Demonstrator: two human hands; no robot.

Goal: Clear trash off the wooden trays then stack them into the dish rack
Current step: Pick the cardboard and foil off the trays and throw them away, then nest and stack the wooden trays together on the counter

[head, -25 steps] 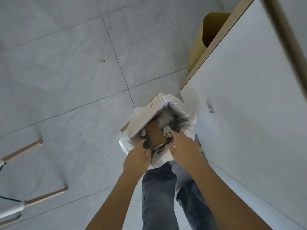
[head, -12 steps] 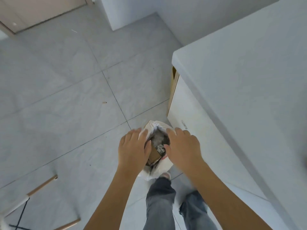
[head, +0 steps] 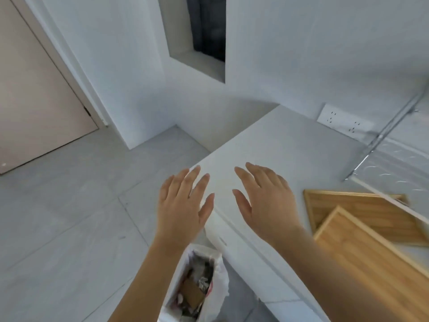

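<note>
both hands were empty with fingers spread: the left hand [head: 183, 205] hovered over the floor beside the tabletop [head: 274, 145] edge, the right hand [head: 264, 201] above the tabletop. two wooden trays [head: 362, 252] lay at the right, the near one overlapping the far one, both looking bare of trash. the trash bag [head: 197, 287] stood on the floor below. the trays appeared rigid, light and smooth; gripping the raised rims on opposite long edges was judged safest. the dish rack [head: 390, 145] stood just behind them.
</note>
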